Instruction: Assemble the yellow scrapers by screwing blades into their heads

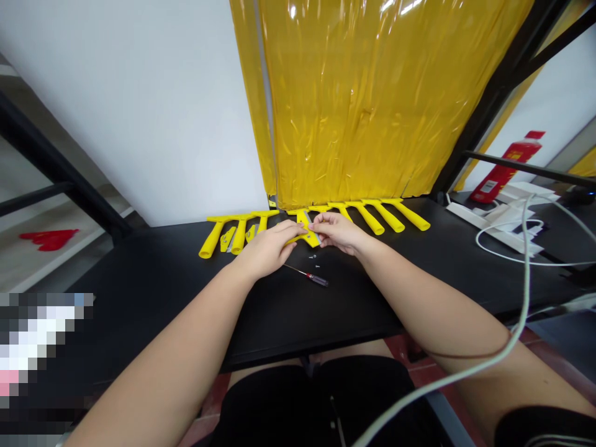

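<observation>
Near the back of the black table, my left hand (267, 249) is closed on a yellow plastic scraper (315, 242), its fingers over the left part. My right hand (343, 233) pinches the grey metal blade (321, 237) at the scraper's right edge. Exactly how the blade sits there is partly hidden by the fingers. Several tiny screws (311, 256) lie just in front of the hands. Closer to me is a screwdriver (318, 280) with a dark, clear-looking handle, its shaft pointing towards my left hand.
Yellow T-shaped handles (372, 220) line the back edge on both sides; small yellow blade pieces (226, 239) lie among those at left. A yellow plastic curtain (363, 112) hangs behind. At right are a red bottle (507, 167), white boxes and a white cable (526, 248) crossing over my right arm.
</observation>
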Tool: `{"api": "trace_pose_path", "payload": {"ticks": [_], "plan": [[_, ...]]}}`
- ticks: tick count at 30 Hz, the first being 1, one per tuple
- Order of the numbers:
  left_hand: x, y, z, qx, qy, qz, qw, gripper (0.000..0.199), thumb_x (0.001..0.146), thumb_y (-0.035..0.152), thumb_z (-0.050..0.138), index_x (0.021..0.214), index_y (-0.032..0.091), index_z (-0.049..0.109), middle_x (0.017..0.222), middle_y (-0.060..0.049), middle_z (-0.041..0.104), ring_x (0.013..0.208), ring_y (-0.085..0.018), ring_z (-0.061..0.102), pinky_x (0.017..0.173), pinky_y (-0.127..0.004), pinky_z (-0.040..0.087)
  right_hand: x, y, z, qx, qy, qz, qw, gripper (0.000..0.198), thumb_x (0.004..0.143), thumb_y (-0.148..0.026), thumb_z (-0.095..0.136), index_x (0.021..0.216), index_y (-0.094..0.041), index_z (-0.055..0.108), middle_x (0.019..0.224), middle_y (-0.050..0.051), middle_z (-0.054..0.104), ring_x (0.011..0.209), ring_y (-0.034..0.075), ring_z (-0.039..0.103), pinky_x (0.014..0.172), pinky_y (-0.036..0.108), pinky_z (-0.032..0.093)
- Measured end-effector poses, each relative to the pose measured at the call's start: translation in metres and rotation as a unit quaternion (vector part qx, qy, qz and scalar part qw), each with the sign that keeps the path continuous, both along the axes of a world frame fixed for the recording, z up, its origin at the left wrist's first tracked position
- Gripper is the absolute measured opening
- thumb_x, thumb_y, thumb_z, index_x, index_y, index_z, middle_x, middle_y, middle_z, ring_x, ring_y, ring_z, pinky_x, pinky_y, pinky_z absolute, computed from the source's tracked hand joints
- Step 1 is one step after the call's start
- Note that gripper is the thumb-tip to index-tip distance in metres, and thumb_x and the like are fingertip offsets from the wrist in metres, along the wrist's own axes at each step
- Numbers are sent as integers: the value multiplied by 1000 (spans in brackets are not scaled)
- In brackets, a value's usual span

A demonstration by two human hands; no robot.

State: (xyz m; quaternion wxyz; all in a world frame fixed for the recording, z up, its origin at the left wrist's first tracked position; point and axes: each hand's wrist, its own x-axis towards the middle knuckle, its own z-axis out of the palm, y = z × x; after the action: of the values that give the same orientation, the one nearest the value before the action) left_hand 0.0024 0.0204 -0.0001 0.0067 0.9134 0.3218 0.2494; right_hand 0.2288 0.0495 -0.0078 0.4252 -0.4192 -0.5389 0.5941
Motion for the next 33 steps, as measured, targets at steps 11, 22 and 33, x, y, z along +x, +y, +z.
{"api": "trace_pose_path", "payload": {"ticks": [11,22,33], "plan": [[-4,4,-3,12,-4,2,1000,40,101,19,53,137,27,68,147,-7,62,127,-24,66,107,-44,58,0,0,0,2,4,-2,1000,9,90,-10,73,91,-16,65,59,-4,62,49,8,58,48,19,58],[-10,8,-1,20,-27,-7,999,34,100,19,52,129,22,71,147,-12,61,129,-26,65,110,-48,56,18,6,-2,138,-278,46,949,6,86,-15,76,80,-15,74,70,2,73,51,8,63,45,17,53],[-14,7,0,11,-29,9,999,35,99,24,57,131,30,71,143,-10,56,112,-23,69,98,-46,59,8,-4,-6,200,-417,129,877,14,72,-4,75,72,-18,72,71,2,74,54,11,62,53,23,47]]}}
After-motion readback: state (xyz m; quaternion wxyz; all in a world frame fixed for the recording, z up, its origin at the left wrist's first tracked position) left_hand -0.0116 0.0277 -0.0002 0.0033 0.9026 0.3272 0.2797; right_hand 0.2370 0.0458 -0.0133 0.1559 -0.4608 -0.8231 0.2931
